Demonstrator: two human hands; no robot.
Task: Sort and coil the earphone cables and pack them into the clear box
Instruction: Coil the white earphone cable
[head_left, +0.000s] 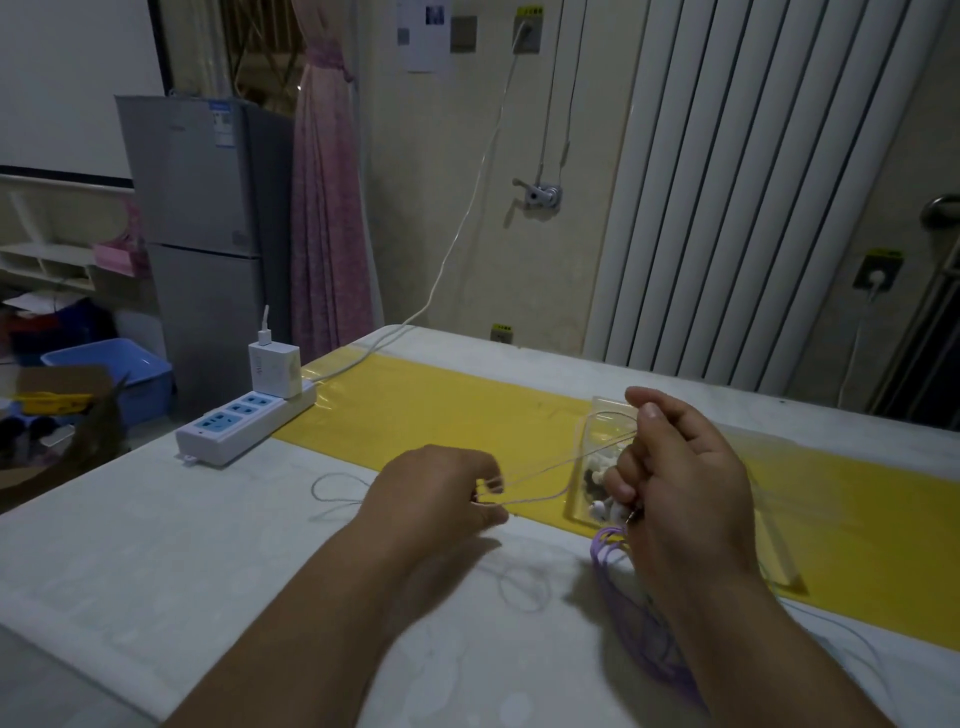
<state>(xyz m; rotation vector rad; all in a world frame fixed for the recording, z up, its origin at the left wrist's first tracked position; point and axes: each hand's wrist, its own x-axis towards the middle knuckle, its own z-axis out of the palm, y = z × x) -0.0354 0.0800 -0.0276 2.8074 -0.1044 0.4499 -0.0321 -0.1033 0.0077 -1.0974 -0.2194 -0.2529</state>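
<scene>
**Q:** State of the hands?

**A:** The left hand (441, 488) pinches the white cable (566, 461) at the fingertips. The right hand (675, 478) has its fingers curled round the same cable, thumb raised.

**Q:** Position and axis of the cable?

**A:** It is stretched between the hands, running from the left hand up and away to the right hand. Slack loops lie on the worktop (260, 545) beside the left hand.

**Q:** Position of the clear box (602, 410)?

**A:** Just beyond the right hand and partly hidden by it, so the right hand is nearer.

**Q:** The purple cable (605, 551)?

**A:** It lies beneath the right hand. Whether that hand grips it cannot be determined.

**Q:** Next move?

**A:** Probably another turn onto the right hand, feeding slack from the left
</scene>
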